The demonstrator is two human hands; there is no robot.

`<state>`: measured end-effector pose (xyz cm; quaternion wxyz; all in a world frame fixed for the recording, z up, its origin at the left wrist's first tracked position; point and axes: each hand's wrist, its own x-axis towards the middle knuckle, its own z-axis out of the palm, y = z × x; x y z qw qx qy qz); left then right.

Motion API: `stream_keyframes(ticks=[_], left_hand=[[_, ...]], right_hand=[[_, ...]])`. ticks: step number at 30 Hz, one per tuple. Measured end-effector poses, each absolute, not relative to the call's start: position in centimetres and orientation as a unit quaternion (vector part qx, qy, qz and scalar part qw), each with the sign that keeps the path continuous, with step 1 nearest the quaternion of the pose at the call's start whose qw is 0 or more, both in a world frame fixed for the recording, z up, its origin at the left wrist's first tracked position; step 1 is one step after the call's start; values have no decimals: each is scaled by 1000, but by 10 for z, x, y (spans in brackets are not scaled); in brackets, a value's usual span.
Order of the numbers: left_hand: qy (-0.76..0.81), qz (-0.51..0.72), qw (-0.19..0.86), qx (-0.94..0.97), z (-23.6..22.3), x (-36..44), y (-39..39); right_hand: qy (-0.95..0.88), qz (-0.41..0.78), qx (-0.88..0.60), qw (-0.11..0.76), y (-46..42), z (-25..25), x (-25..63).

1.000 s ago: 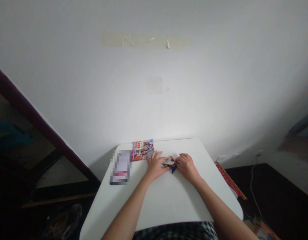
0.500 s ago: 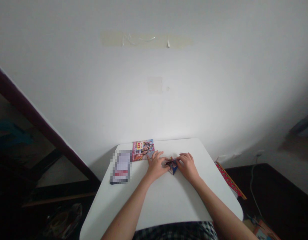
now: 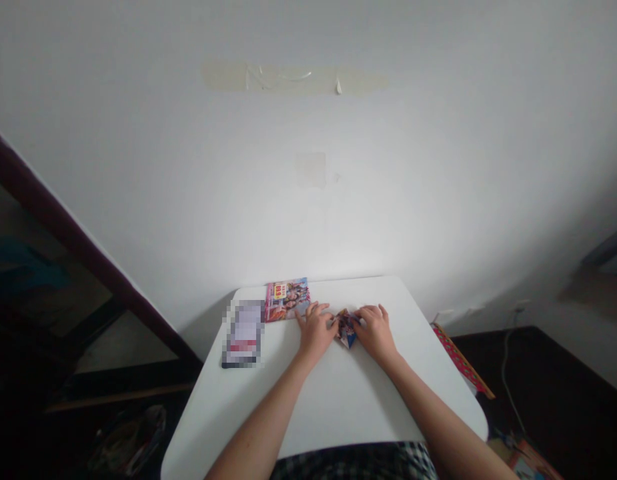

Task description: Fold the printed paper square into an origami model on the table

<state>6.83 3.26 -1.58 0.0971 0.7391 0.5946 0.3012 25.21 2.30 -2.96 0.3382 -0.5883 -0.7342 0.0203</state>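
A small piece of folded paper (image 3: 346, 330), printed in blue, red and white, lies on the white table between my hands. My left hand (image 3: 317, 330) pinches its left side between thumb and index finger, while the other fingers spread toward the back. On the opposite side, my right hand (image 3: 374, 328) grips the paper's right edge with thumb and index finger. The paper comes to a point at its near end. Part of its upper edges is covered by my fingertips.
A colourful printed leaflet (image 3: 287, 299) lies at the table's back left, just beyond my left hand. Left of it is a blurred-out phone-like object (image 3: 243, 333). The white table (image 3: 348, 407) meets the wall (image 3: 318, 227) at the back. A red patterned item (image 3: 461, 360) stands beyond the right edge.
My left hand has shifted slightly, its thumb drawn back toward the paper's left edge, so more of the folded paper shows. My right hand has barely moved.
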Motion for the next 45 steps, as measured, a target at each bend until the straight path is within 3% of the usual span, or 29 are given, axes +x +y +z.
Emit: stream_keyframes(ticks=[23,33,45], left_hand=[[652,244,76,714,-16,84,34],[663,256,79,699,-16,85,37],[651,270,81,704,-10,87,32]], right_hand=[[-695,-23,-669,262,22,-26,239],[-679,-5,-669,302,24,-27,240],[-685,3,-669,290,22,-26,241]])
